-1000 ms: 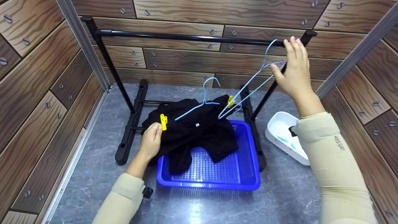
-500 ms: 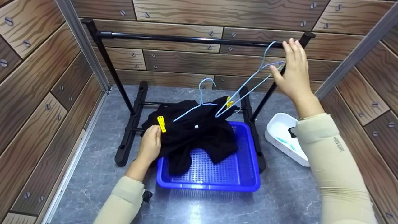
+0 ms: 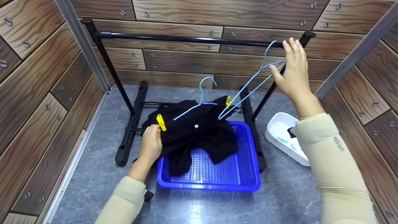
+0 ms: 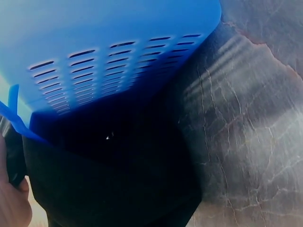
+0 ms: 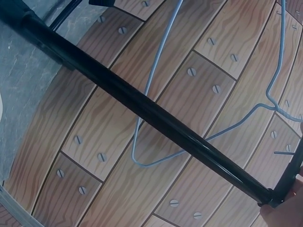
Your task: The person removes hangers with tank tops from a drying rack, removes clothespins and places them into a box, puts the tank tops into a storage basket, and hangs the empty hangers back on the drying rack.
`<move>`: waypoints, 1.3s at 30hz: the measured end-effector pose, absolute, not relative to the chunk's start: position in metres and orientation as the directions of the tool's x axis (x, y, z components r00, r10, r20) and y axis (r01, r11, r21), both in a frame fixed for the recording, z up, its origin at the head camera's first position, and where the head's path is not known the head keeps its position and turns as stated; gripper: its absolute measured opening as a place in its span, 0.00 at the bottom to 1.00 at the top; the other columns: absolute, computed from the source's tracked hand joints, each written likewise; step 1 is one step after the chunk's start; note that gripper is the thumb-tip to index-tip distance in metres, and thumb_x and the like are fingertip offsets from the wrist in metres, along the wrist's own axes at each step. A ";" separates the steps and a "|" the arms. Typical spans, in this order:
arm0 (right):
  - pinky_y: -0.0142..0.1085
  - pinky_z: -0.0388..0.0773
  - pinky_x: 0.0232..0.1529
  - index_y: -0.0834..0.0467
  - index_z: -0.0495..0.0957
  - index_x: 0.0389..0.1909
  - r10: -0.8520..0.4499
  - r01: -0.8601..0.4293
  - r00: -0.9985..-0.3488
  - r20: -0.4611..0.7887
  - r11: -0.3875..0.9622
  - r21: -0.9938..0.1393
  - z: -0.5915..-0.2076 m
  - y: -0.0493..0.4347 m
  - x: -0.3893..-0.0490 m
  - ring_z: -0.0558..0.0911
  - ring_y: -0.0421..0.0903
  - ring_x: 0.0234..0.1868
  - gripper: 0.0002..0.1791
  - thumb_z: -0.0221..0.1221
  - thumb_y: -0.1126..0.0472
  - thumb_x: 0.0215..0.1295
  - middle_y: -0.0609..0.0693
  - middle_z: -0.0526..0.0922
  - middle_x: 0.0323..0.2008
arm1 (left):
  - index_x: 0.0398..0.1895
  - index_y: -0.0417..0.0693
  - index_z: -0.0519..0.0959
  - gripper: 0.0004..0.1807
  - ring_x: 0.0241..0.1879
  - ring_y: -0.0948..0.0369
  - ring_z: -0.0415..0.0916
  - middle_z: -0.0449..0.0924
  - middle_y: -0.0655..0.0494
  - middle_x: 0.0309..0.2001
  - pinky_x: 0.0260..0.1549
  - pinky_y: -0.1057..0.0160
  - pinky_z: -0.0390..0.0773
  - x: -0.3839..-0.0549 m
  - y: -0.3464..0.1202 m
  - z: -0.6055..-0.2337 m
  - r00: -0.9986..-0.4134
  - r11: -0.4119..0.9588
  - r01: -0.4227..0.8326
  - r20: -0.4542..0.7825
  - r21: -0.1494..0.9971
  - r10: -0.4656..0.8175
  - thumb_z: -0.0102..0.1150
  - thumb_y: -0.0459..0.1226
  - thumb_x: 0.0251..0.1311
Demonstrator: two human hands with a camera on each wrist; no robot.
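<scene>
My left hand [image 3: 151, 141] grips the left edge of a black garment [image 3: 199, 137] just below a yellow clothespin [image 3: 161, 122]. A second yellow clothespin [image 3: 228, 102] is on the garment's far right corner. A light blue wire hanger [image 3: 190, 110] runs into the cloth, its hook standing up free. My right hand [image 3: 293, 70] rests on the right end of the black rack's top bar [image 3: 186, 39], fingers straight. Beside it, another blue wire hanger [image 3: 248, 84] hangs from the bar. In the left wrist view, cloth [image 4: 109, 175] drapes beside the blue basket [image 4: 118, 28].
Below the garment, the blue plastic basket [image 3: 208, 186] stands on the grey floor between the rack's feet [image 3: 124, 152]. A white tub [image 3: 281, 119] with light blue items stands to the right. Wood-patterned walls [image 3: 174, 59] enclose the rack on three sides.
My left hand, the garment's left clothespin and the hanger in the cloth have shifted slightly left. The right hand stays at the bar's end.
</scene>
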State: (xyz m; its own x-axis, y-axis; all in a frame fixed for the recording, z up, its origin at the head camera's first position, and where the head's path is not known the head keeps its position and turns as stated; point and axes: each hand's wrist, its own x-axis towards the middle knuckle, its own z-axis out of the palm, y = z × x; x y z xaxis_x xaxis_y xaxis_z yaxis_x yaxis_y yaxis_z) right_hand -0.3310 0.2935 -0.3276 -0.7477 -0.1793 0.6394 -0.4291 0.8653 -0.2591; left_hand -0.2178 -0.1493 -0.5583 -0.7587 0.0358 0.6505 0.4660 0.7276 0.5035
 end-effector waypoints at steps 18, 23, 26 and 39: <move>0.42 0.39 0.75 0.62 0.58 0.75 -0.168 -0.443 -0.732 0.660 0.854 -0.274 -0.324 0.290 -0.328 0.47 0.53 0.78 0.39 0.61 0.55 0.68 0.58 0.54 0.77 | 0.38 0.35 0.73 0.07 0.30 0.48 0.67 0.71 0.46 0.31 0.36 0.52 0.69 -0.217 -0.153 -0.560 -0.748 0.740 0.471 0.662 0.480 0.046 0.46 0.29 0.73; 0.43 0.39 0.75 0.62 0.57 0.75 -0.169 -0.436 -0.739 0.652 0.858 -0.272 -0.324 0.290 -0.329 0.47 0.54 0.78 0.39 0.60 0.55 0.68 0.58 0.54 0.77 | 0.38 0.35 0.74 0.07 0.31 0.47 0.68 0.73 0.45 0.32 0.36 0.51 0.69 -0.217 -0.154 -0.559 -0.741 0.740 0.479 0.670 0.472 0.052 0.46 0.30 0.73; 0.43 0.38 0.75 0.61 0.56 0.76 -0.168 -0.430 -0.749 0.640 0.859 -0.277 -0.325 0.291 -0.329 0.46 0.53 0.79 0.39 0.60 0.54 0.69 0.57 0.53 0.77 | 0.38 0.35 0.74 0.07 0.31 0.47 0.68 0.73 0.45 0.32 0.37 0.51 0.69 -0.217 -0.153 -0.559 -0.742 0.742 0.479 0.668 0.469 0.056 0.46 0.30 0.73; 0.42 0.38 0.76 0.62 0.57 0.75 -0.163 -0.430 -0.750 0.641 0.857 -0.286 -0.324 0.291 -0.328 0.46 0.53 0.79 0.39 0.60 0.55 0.68 0.58 0.54 0.77 | 0.37 0.36 0.74 0.07 0.30 0.49 0.66 0.71 0.47 0.30 0.36 0.52 0.68 -0.215 -0.156 -0.560 -0.725 0.729 0.492 0.687 0.476 0.040 0.47 0.29 0.72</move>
